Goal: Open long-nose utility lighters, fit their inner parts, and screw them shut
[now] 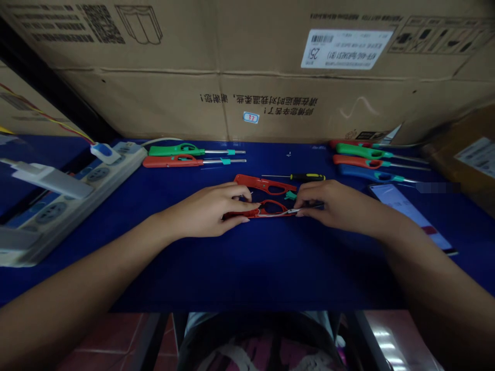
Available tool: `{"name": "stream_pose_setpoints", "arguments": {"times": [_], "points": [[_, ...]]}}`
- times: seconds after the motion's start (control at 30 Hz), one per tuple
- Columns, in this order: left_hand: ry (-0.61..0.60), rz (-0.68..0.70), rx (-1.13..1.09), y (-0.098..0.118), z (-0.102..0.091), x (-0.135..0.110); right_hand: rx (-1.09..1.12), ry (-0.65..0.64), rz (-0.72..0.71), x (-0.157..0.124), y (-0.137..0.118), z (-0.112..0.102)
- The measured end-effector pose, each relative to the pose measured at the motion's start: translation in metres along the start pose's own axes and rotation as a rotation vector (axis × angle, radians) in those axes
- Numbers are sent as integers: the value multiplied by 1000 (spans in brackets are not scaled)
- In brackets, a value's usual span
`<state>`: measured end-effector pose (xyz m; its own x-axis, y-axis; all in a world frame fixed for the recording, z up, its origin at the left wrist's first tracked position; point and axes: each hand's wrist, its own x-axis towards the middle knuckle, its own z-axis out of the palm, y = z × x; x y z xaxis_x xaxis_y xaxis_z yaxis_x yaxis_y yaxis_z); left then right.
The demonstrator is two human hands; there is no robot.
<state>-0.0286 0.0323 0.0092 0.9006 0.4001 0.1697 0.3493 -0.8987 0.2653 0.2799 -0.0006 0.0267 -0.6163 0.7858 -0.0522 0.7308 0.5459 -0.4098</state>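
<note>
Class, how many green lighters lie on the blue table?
2. The left green lighter lies at the back left; the right green lighter lies at the back right. None appears hidden.

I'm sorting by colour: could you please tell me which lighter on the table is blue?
The blue lighter, frontmost in the right-hand row, next to the phone; the rest are green or red.

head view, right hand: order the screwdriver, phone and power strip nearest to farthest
1. Screwdriver, just behind the right hand, which grips the red lighter.
2. Phone, to the hand's right.
3. Power strip, far left.
</note>
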Motion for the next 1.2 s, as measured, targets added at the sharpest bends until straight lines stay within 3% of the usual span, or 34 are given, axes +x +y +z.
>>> {"name": "stream_pose_setpoints", "arguments": {"times": [0.27,0.57,0.8,1.0,1.2], "points": [[-1,-12,-7,0,0,-1,-45,-10,13,-1,3,-2],[18,-5,-16,1,1,0,65,93,-12,4,-8,2],[3,4,-83,7,1,3,214,21,190,9,-9,8],[-11,26,-180,12,2,5,204,-143,208,3,-19,4],[-21,32,-157,14,3,3,159,-105,178,-5,-22,0]]}}
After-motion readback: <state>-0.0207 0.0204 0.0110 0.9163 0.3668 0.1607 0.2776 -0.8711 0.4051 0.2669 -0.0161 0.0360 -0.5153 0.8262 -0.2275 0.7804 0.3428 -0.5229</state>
